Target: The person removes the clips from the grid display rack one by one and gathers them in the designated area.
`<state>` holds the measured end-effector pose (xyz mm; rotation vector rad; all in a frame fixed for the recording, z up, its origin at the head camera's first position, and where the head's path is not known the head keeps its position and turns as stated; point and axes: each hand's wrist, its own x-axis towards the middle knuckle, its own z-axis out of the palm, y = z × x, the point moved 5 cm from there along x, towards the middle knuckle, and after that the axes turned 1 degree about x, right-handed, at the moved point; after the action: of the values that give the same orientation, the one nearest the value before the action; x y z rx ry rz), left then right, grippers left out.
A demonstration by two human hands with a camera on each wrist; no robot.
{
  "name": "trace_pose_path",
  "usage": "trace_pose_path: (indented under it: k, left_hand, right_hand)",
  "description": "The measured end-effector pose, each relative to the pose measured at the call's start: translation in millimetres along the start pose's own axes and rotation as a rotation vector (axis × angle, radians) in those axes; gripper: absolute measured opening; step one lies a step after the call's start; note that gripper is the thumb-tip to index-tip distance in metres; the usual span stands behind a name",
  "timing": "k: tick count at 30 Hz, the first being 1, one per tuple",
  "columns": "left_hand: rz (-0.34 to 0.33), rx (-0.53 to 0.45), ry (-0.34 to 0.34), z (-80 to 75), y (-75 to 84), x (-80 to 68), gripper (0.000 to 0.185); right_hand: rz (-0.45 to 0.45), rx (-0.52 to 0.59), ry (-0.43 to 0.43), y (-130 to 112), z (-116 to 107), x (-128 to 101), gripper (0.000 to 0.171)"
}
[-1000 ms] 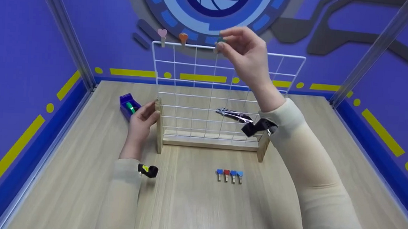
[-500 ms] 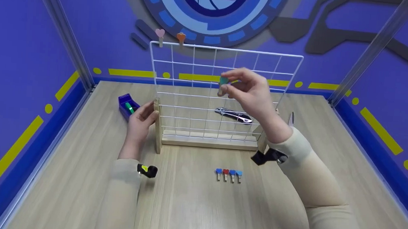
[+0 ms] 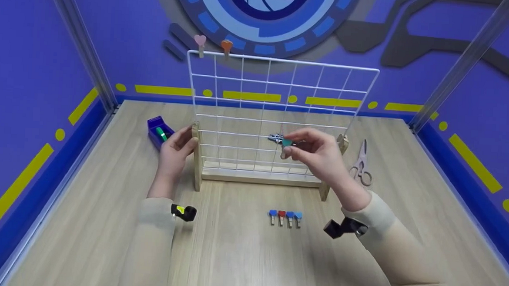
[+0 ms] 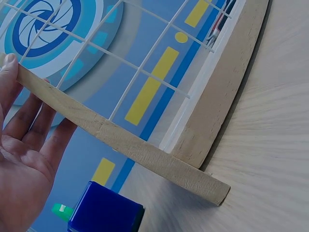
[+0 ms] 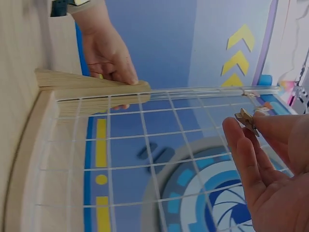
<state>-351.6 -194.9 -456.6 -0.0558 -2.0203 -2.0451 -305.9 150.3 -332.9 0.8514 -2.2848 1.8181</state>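
The right hand point(image 3: 319, 157) pinches a teal heart clothespin point(image 3: 286, 144) between thumb and fingertips, at the hand's 9 o'clock, just in front of the white wire grid rack point(image 3: 279, 83). The left hand point(image 3: 174, 152), fingers straight, rests against the rack's left wooden post point(image 3: 198, 157). Four more heart clothespins point(image 3: 285, 217) lie on the table at the right hand's 7 o'clock.

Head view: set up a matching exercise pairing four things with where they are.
Things:
1. teal heart-topped wooden clip
2. pink heart-topped wooden clip
3. grey-handled metal scissors
4. green marker

Places:
A. in the blue plastic box
B. pinched in the right hand
C. on the white wire grid's top edge
D. flat on the wooden table, right of the rack

Pairs: 1-B, 2-C, 3-D, 4-A
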Motion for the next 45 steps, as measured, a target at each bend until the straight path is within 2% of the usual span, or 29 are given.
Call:
trace_pose_path:
  k: [4,11,19,27,33,42,45]
  left_hand:
    - [0.014,-0.008,0.017,0.7,1.0,0.7,0.047]
    - [0.003,0.028,-0.015,-1.5,0.3,-0.1,0.046]
    - [-0.006,0.027,-0.015,-0.9,0.3,0.7,0.047]
    - [0.005,0.03,-0.002,-1.0,2.5,-1.1,0.046]
    - [-0.008,0.002,0.0,-0.6,0.2,-0.9,0.047]
    - [-0.028,0.012,-0.01,-1.3,-1.3,-1.0,0.049]
    - [-0.034,0.015,-0.013,-1.2,-1.7,-0.8,0.05]
  right_hand:
    - [0.051,-0.036,-0.01,16.2,1.4,-16.4,0.023]
    - [0.134,-0.066,-0.064,41.4,8.2,-43.1,0.025]
    - [0.226,-0.02,-0.124,76.0,24.5,-75.0,0.024]
    - [0.394,-0.008,-0.169,110.6,45.1,-107.4,0.027]
    - [0.477,0.005,-0.154,125.1,57.5,-124.2,0.022]
    - [0.49,-0.081,-0.163,133.6,68.6,-133.9,0.016]
    - [0.509,-0.068,-0.165,134.5,71.2,-135.1,0.015]
